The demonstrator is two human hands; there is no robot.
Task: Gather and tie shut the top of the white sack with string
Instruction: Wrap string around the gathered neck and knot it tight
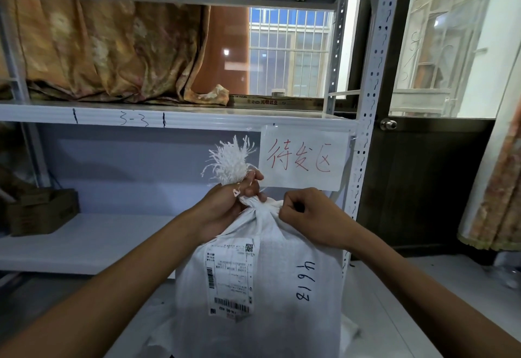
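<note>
A white sack (262, 281) stands upright in front of a metal rack (180, 116), its body filling the lower middle of the head view. Its top is gathered into a tight neck (260, 206), and above the neck the frayed white mouth (229, 161) fans out in loose threads. The left hand (229, 202) is closed around the neck just under the frayed mouth, thumb and fingers wrapped about the bunched cloth. A short white bit shows at its knuckles, but whether that is string or a loose sack thread cannot be told. The right hand (310, 216) is curled into a loose fist just right of the neck, its fingertips pinching at the cloth or at something thin there; what exactly it pinches is hidden by the fingers. The two hands are near one another with the neck between them. On the front of the sack, below the left hand, a printed label (229, 277) with barcodes is stuck, and to its right dark handwritten digits (304, 280) run down the cloth. Behind the sack, a white paper sign (303, 157) with red handwriting hangs from the edge of the rack shelf, to the right of the frayed mouth. A brown box (42, 211) sits on the lower shelf, well to the left of the sack.
</note>
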